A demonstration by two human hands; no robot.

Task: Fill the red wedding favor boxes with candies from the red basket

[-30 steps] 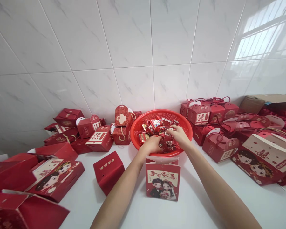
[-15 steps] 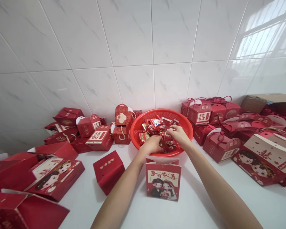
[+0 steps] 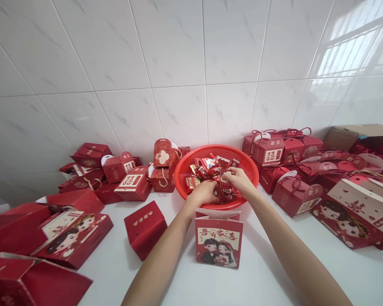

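Observation:
A red plastic basket [image 3: 181, 172] with perforated sides holds wrapped candies [image 3: 207, 162] in red and gold. Both hands reach into it. My left hand [image 3: 204, 192] is at the near left of the pile, its fingertips buried among the wrappers. On the right side of the pile, my right hand [image 3: 239, 182] has its fingers bent and closed at a wrapped candy [image 3: 225, 180]. Between my forearms, in front of the basket, an upright red gift box [image 3: 218, 244] with a cartoon couple stands with its top flaps raised.
Left of my left forearm lies a plain red box [image 3: 146, 229]. More red gift boxes [image 3: 133, 183] crowd the left side. On the right, several handled boxes [image 3: 268, 151] are stacked, with larger printed boxes [image 3: 354, 212] nearer. A cardboard carton [image 3: 341, 138] sits against the tiled wall [image 3: 178, 63].

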